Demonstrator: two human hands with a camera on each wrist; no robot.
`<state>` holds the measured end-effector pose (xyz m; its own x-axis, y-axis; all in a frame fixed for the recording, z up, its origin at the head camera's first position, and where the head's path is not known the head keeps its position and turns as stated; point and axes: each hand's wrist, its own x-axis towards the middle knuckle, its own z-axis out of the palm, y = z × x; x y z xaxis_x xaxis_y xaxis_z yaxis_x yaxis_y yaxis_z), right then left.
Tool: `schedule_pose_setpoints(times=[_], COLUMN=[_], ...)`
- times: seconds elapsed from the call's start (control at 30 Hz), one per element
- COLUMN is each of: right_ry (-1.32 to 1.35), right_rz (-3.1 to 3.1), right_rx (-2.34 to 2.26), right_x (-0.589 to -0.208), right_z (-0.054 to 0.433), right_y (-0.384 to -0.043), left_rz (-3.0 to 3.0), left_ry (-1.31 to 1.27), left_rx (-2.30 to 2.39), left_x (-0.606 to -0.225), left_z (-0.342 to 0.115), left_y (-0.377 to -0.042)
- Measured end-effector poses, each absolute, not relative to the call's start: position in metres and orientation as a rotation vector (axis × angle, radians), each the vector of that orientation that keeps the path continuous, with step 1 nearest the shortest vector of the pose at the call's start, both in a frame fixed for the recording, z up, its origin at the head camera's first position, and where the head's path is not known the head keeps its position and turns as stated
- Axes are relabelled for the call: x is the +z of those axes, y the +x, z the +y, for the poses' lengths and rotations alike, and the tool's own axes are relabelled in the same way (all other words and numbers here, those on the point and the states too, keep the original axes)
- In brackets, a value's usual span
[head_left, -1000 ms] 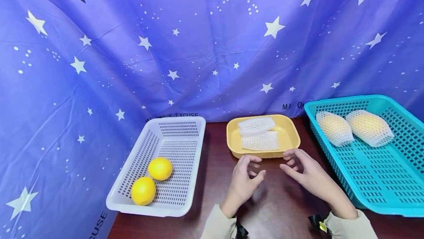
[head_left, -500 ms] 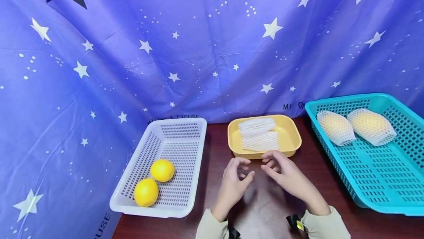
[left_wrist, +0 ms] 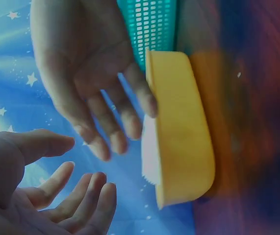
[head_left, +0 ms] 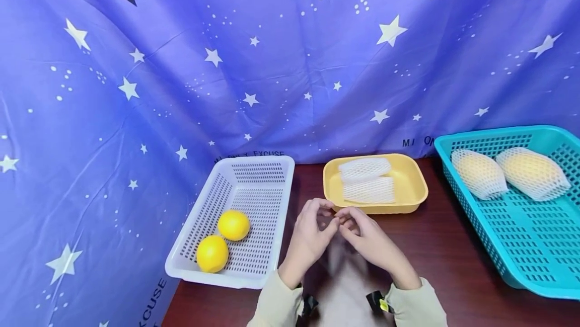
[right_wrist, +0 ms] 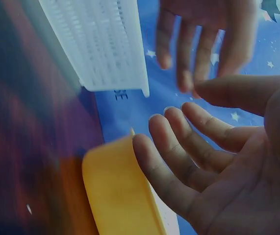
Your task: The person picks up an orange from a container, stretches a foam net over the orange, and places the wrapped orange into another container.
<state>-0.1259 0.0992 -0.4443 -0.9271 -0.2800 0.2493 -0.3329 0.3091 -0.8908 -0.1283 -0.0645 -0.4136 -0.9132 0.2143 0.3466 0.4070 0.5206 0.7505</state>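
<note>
Both hands hover in front of the yellow tray (head_left: 410,206), their fingers loosely bent and their palms turned toward each other. My left hand (head_left: 310,234) holds nothing; my right hand (head_left: 369,241) is just as bare, its fingertips close to the left ones. Whether the fingertips touch cannot be told. Two white foam net sleeves lie in the tray: a rear sleeve (head_left: 364,168) and a front sleeve (head_left: 369,190). In the left wrist view the left hand (left_wrist: 56,191) faces the right palm beside the tray wall (left_wrist: 181,127). The right wrist view shows the right hand's relaxed fingers (right_wrist: 166,178).
On the left stands a white slotted basket (head_left: 267,201) with two yellow round fruits, a rear one (head_left: 233,225) and a front one (head_left: 212,253). A teal basket (head_left: 521,246) at right holds two net-wrapped yellow fruits (head_left: 480,173). A starry blue curtain (head_left: 281,65) hangs behind the dark table (head_left: 435,261).
My right hand has moved left toward the left hand, so the gap between them has narrowed. The head view has shifted a little. Fruits, sleeves and containers stay where they were.
</note>
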Motion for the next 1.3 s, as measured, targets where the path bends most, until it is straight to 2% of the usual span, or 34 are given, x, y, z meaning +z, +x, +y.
schedule_pose_setpoints(times=[0.37, 0.67, 1.03, 1.3], right_ry=[0.612, 0.515, 0.625, 0.617], right_rz=[-2.475, -2.550, -2.552, -2.419], right_rx=[1.836, 1.997, 2.036, 2.260], right_x=[-0.444, -0.451, -0.453, -0.457], right_z=[0.076, 0.040, 0.010, -0.008], right_y=[-0.129, -0.125, -0.113, -0.109], left_rz=[-2.581, -2.695, -2.790, -2.924], left_ry=[-0.582, -0.481, -0.293, -0.162], left_rx=[-1.163, -1.080, -0.920, -0.800], left_x=[-0.382, -0.364, -0.355, -0.358], left_z=[-0.074, -0.107, -0.159, -0.191], left_y=[-0.135, -0.147, -0.165, -0.176])
